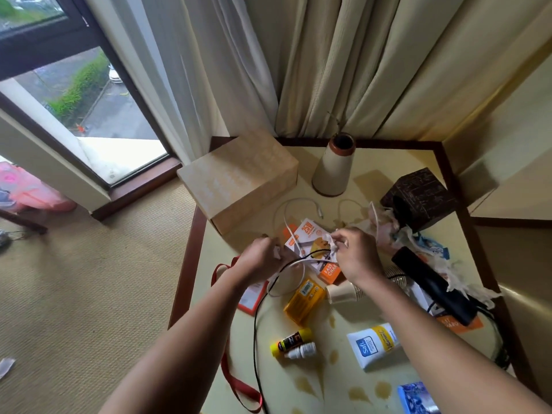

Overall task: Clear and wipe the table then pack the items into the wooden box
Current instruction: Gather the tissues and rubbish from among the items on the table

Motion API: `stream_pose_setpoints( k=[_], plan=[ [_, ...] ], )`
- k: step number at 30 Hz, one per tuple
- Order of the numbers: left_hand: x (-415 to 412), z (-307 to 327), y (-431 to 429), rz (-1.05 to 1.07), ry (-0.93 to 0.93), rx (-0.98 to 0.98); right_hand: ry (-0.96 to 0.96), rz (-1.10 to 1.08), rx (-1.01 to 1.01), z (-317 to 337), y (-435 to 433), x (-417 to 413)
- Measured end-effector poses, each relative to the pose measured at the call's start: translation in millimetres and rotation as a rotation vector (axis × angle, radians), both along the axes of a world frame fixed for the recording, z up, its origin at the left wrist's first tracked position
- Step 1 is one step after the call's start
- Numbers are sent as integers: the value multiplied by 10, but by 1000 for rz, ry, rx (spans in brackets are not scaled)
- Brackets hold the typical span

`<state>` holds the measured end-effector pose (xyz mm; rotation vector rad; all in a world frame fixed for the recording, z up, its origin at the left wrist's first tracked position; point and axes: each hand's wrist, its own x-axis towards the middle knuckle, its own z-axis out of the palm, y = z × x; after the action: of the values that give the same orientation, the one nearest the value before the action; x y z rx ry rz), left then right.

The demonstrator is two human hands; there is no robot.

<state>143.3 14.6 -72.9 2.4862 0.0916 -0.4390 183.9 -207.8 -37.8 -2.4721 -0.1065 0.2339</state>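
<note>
A pale wooden box (239, 177) sits shut at the far left corner of a cream-topped table (388, 156), nothing visibly packed, as a person works over the clutter beside it. The left hand (263, 258) is clenched on a scrap of crumpled white tissue (277, 252); the right hand (352, 252) pinches another white wad (333, 243), and white and black cables (286, 264) loop between the two hands. Just beyond them lie an orange-and-white charger carton (310, 243) and, nearer, a yellow packet (303, 300), a tipped paper cup (340, 292), a glue stick (291, 342), a small white dropper bottle (301, 351) and a white tube (373, 345). A black hair tool (433, 285) rests on more crumpled tissue to the right, near a dark tissue holder (418, 198); a cone-shaped vase (334, 165) stands at the back. Brown spill stains (358, 394) still mark the near surface, and a red lanyard (239, 386) trails off the left edge. By this evidence, clearing has barely begun; wiping and packing are still to come.
</note>
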Motion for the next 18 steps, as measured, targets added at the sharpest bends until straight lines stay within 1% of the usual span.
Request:
stream_pose_setpoints(
  k=[3, 5, 8, 10, 12, 14, 16, 18],
  plan=[
    [-36, 92, 0, 153, -79, -51, -55, -7, -23, 85, -88, 94],
    [-20, 192, -18, 231, -143, -129, -56, -11, -47, 112, -157, 210],
    [133, 398, -126, 239, -247, -249, -78, 18, -107, 186, -258, 379],
    [306, 505, -256, 204, -267, -243, -98, 89, -192, 277, -303, 467],
    [500, 586, -418, 133, -270, -157, -7, 212, -373, 374, -297, 551],
    [673, 624, -575, 36, -227, -64, 116, 324, -534, 403, -269, 614],
    [829, 588, -716, -56, -149, 48, 179, 428, -582, 333, -300, 637],
    [947, 473, -800, -123, -65, 196, 168, 497, -577, 209, -349, 629]
  ],
)
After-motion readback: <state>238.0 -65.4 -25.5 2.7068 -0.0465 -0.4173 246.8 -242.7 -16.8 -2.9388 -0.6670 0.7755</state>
